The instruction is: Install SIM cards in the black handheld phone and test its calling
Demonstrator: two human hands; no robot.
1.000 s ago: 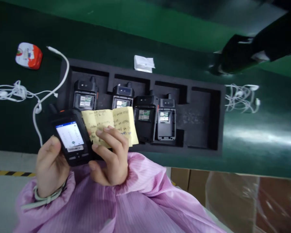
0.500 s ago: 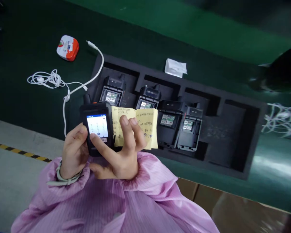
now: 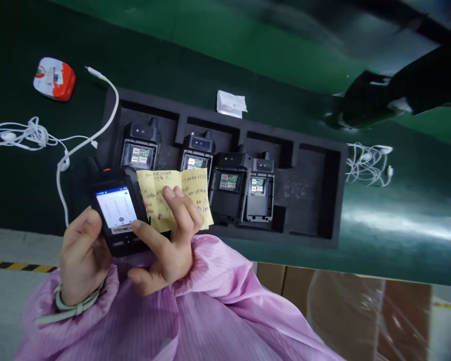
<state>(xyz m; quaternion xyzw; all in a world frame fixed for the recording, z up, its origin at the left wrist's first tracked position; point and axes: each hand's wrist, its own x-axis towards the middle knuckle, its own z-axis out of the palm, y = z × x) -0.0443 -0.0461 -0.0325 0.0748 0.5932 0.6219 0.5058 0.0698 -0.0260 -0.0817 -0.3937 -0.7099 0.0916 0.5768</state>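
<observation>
A worker in a pink striped smock [image 3: 225, 321] holds a handheld radio [image 3: 117, 210] with a lit screen above the near edge of a green-topped desk [image 3: 398, 210]. The left hand [image 3: 83, 258] grips the radio, its fingers mostly hidden behind the casing. The radio's long axis tilts from 11 to 5 o'clock, and it lies at 10 o'clock from the right hand [image 3: 169, 250], its lower side edge touched by that hand's index finger. The right hand's fingers [image 3: 176, 200] spread across a handwritten yellow note [image 3: 158, 200]; whether they pinch it cannot be told. At 12 o'clock from the hands, a black foam tray [image 3: 338, 200] holds four open-backed radios [image 3: 229, 188]. A white cable [image 3: 97, 115] curves by the tray's 9 o'clock end, near white earphones [image 3: 18, 135] and a small red-and-white tin [image 3: 54, 78]. A dark-sleeved arm [image 3: 421, 80] reaches in at 2 o'clock.
</observation>
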